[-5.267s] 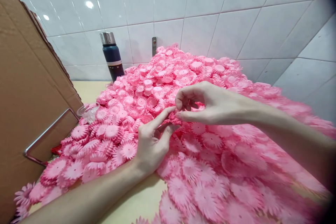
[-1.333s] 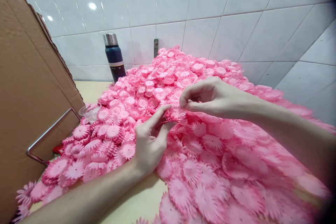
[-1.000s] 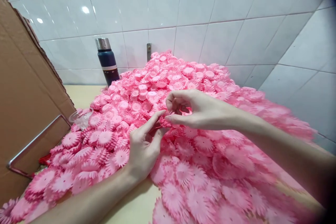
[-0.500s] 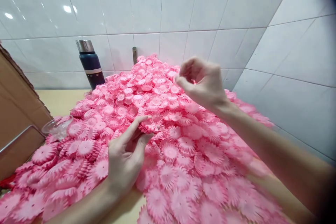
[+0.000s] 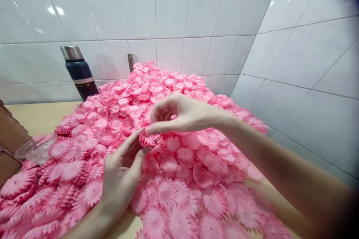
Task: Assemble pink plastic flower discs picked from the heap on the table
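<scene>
Between the thumb and fingers of my left hand [image 5: 122, 173] is a small, darker pink ruffled flower piece [image 5: 146, 140]. A tiny dark spot shows at its middle. My right hand [image 5: 179, 114] is closed in a pinch just above and beside that piece, thumb tip close to the left fingertips. Whatever the right fingers pinch, if anything, is hidden or too small to make out. All around both hands lies a big heap of pink fringed petal discs [image 5: 179, 220], many with a small hole in the centre.
A dark blue bottle [image 5: 81, 76] with a steel cap stands behind the heap at left. A clear plastic dish [image 5: 36, 151] sits beside a cardboard box [image 5: 11, 134] at the left edge. White tiled walls [image 5: 168, 11] close off the back and right of the yellowish table [image 5: 42, 114].
My right hand has come down and left from above the heap to the flower piece in my left hand. The camera view has turned slightly right.
</scene>
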The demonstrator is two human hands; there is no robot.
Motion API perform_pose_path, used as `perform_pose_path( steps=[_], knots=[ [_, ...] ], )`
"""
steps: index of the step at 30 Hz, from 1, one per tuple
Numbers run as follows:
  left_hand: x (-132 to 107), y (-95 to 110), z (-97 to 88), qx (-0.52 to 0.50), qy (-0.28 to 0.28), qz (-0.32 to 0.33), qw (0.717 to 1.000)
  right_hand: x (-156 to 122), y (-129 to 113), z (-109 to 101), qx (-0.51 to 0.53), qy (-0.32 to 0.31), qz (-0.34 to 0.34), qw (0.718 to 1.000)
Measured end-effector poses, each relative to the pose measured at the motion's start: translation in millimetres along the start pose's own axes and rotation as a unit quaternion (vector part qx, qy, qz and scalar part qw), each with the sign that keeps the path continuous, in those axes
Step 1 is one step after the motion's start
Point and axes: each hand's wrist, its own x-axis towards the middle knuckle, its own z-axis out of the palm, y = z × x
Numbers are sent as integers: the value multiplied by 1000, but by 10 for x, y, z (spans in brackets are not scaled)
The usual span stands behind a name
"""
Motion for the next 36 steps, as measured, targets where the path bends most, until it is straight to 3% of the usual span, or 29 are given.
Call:
perform_pose_path(
  steps=[3,14,36],
  knots=[
    [-7,0,0,-4,-6,15,1000,13,-62,73,32,-49,2,998],
    [-38,2,8,-36,-32,33,998,70,68,95,164,-81,34,982],
    [-41,-9,10,-54,-45,24,997,56,34,101,178,-97,62,977]
  ],
)
